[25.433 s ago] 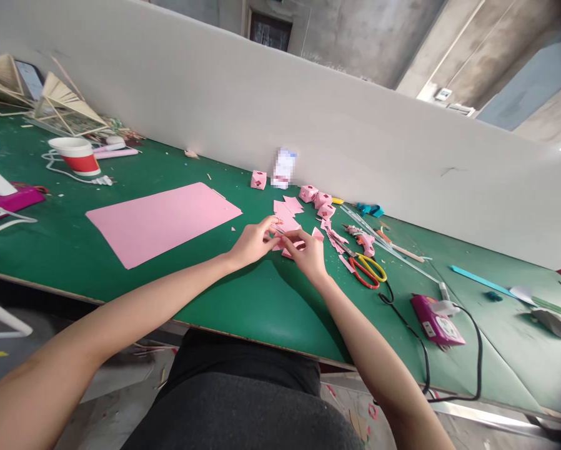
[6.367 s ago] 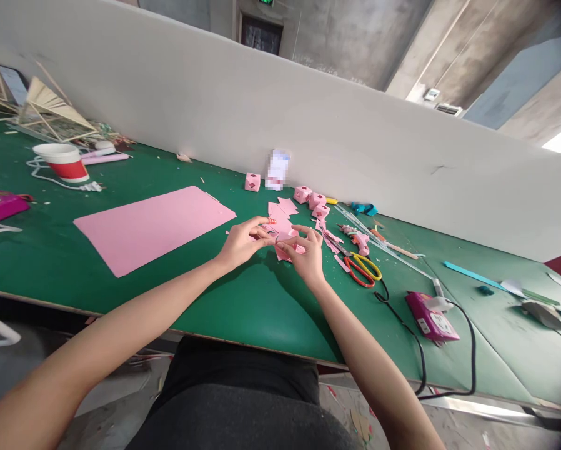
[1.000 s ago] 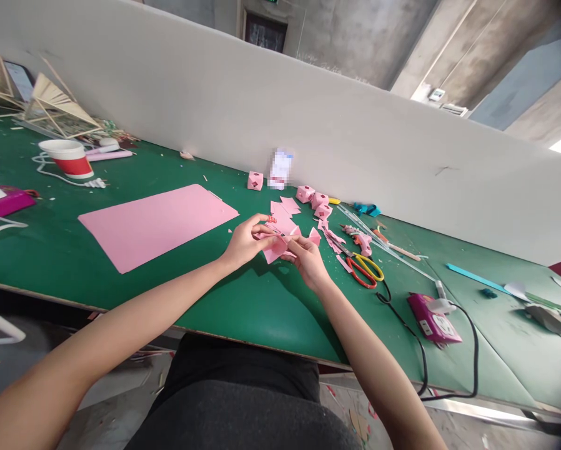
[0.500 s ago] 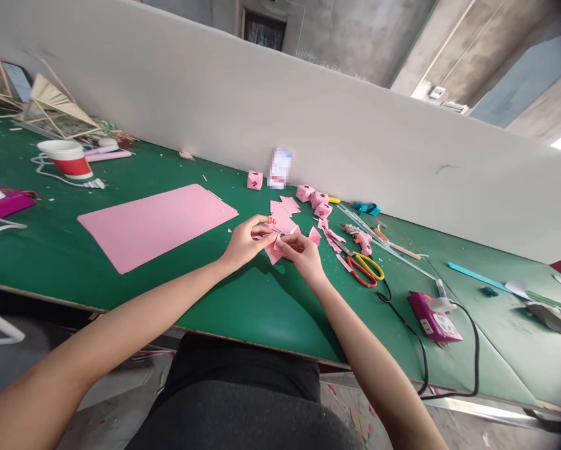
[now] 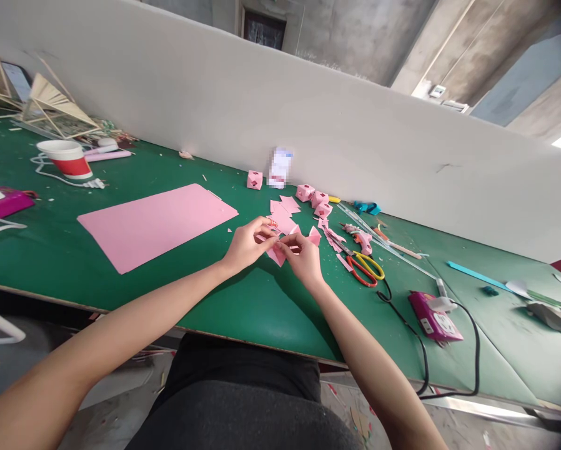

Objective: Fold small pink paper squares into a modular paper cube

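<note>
Between the fingertips of my left hand point(image 5: 248, 244) and my right hand point(image 5: 303, 255) is a small piece of pink paper point(image 5: 277, 255), pinched from both sides. Its lower corner points down toward me; my fingers cover the rest. Just beyond my hands lie loose pink paper pieces point(image 5: 283, 220), partly hidden by the left fingers. Folded pink paper cubes with diamond-shaped openings point(image 5: 305, 192) are grouped behind them, and another pink cube point(image 5: 255, 180) stands apart to the left. Pink paper strips point(image 5: 331, 237) lie right of my right hand, beside scissors point(image 5: 365, 269) with red and yellow handles.
A large pink sheet point(image 5: 158, 226) lies left on the green table point(image 5: 262, 312). A phone-like object with a blurred screen point(image 5: 280, 167) leans on the white partition point(image 5: 205, 100). Rightward are a pink glue gun point(image 5: 362, 240) and a purple power socket point(image 5: 435, 317) with cords; a paper cup point(image 5: 67, 158) stands far left.
Both hands stay nearly in place on the pink paper piece. The fingertips have shifted slightly, and the paper's lower corner sits a little further right.
</note>
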Demonstrator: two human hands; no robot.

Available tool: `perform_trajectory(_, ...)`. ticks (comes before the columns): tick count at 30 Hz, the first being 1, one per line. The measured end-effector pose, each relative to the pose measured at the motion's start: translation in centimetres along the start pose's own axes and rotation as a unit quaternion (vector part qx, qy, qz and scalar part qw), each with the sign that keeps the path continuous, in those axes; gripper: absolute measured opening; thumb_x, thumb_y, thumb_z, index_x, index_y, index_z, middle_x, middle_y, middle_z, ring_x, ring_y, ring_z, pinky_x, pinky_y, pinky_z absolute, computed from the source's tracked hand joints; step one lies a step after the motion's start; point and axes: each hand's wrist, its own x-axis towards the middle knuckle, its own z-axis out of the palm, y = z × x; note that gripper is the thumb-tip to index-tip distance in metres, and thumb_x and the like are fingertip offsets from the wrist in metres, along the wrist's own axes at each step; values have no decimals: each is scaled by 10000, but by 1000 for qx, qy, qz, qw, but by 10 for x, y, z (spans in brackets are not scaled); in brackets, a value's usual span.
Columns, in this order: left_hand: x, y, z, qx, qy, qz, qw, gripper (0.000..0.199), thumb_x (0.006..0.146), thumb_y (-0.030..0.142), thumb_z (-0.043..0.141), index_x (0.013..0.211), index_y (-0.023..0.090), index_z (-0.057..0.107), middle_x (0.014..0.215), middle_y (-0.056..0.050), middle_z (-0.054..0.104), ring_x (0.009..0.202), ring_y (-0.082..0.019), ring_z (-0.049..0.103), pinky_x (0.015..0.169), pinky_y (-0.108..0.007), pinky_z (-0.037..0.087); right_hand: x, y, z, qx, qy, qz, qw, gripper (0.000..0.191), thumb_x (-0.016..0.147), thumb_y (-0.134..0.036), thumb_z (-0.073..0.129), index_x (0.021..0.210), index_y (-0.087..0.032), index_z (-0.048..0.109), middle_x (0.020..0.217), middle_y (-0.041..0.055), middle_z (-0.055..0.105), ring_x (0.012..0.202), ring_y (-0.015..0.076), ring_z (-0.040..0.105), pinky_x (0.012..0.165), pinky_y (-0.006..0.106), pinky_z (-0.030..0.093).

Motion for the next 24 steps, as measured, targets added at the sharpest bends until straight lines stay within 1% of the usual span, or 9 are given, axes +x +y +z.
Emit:
perform_trajectory(3,2,0,-1,-5,15,-3,1000,306,834,359,734,1075,211,617,916,-50,784,853,-227,761,761,-340,608,1,0,-1,-10,-10,6,1000,263,847,-465,679,899,-211,725,866,42,783,774,194,726,706,314,577)
perform_trajectory(7,3,0,-2,1,18,-4,1000,326,831,347,731,1101,212,609,883,-38,775,817,-214,754,743,-327,604,1,1,-3,-41,-1,17,999,225,842,-417,679,830,-204,748,809,44,784,696,187,713,678,311,574)
perform_trajectory(11,1,-1,-2,31,-18,6,999,375,838,349,714,1167,219,589,921,-39,765,834,-206,746,746,-320,602,1,3,-3,-42,0,25,999,184,828,-379,689,818,-209,758,819,47,791,698,195,719,695,326,587)
perform_trajectory(14,1,-1,-1,36,-38,-4,999,342,839,357,716,1135,226,607,898,-26,763,808,-200,740,753,-324,597,2,4,-3,-5,-6,48,999,248,800,-453,732,827,-207,759,786,47,781,706,209,726,711,347,605)
perform_trajectory(16,2,-3,-1,26,-10,-14,1000,309,834,369,725,1084,220,620,865,-23,759,819,-208,737,774,-336,590,4,5,-4,72,-12,82,994,363,799,-557,721,857,-200,754,791,51,772,738,217,736,717,354,621)
perform_trajectory(18,5,-5,-2,6,33,-21,999,313,825,381,738,1061,213,622,864,-30,759,859,-219,735,802,-346,580,5,5,-6,169,-18,123,978,458,819,-640,673,910,-197,746,856,64,771,782,212,747,734,353,633)
perform_trajectory(19,6,-6,-2,-6,51,-24,998,316,820,384,742,1055,210,622,869,-35,759,868,-222,734,806,-347,576,6,5,-7,209,-21,138,968,470,823,-649,669,936,-198,742,908,71,772,805,207,751,748,348,636)
perform_trajectory(21,7,-8,-3,-24,79,-28,996,316,811,379,747,1044,204,625,903,-49,758,875,-222,733,792,-337,571,6,5,-8,257,-32,158,953,433,790,-596,740,972,-203,738,991,75,767,848,204,758,766,333,636)
perform_trajectory(24,7,-7,-3,-25,105,-20,994,292,806,362,744,1020,198,630,960,-64,752,883,-217,731,777,-323,568,4,2,-8,289,-69,170,940,421,694,-467,863,1000,-212,730,1022,63,759,932,224,761,787,316,632)
